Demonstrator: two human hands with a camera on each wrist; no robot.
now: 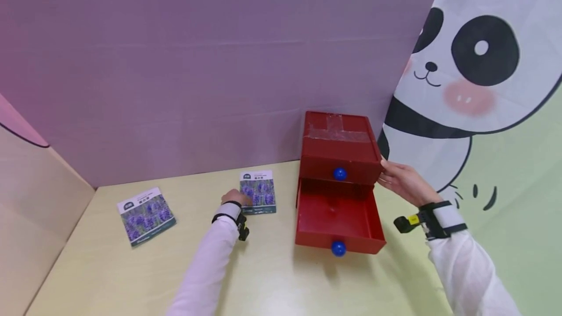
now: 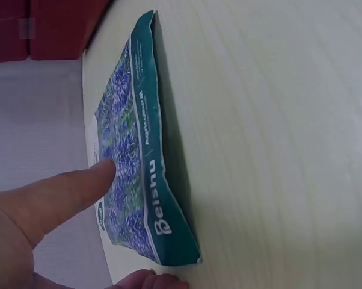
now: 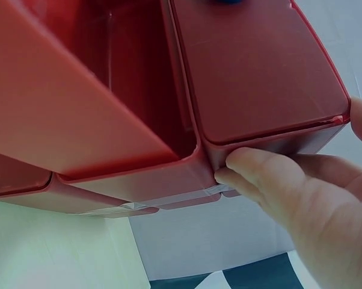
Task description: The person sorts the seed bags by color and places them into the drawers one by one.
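Note:
A red two-drawer box stands at the back of the table. Its lower drawer is pulled out and looks bare inside; its upper drawer is closed. Each drawer front has a blue knob. My right hand grips the box's right side, with the fingertips bent against its rear edge and the thumb near the front corner. My left hand lies at the left edge of a lavender-printed packet. One straight finger rests on the packet's face, and the thumb sits by its edge.
A second lavender packet lies flat further left on the pale yellow table. A purple wall stands close behind the box, and a panda-printed panel closes the right side.

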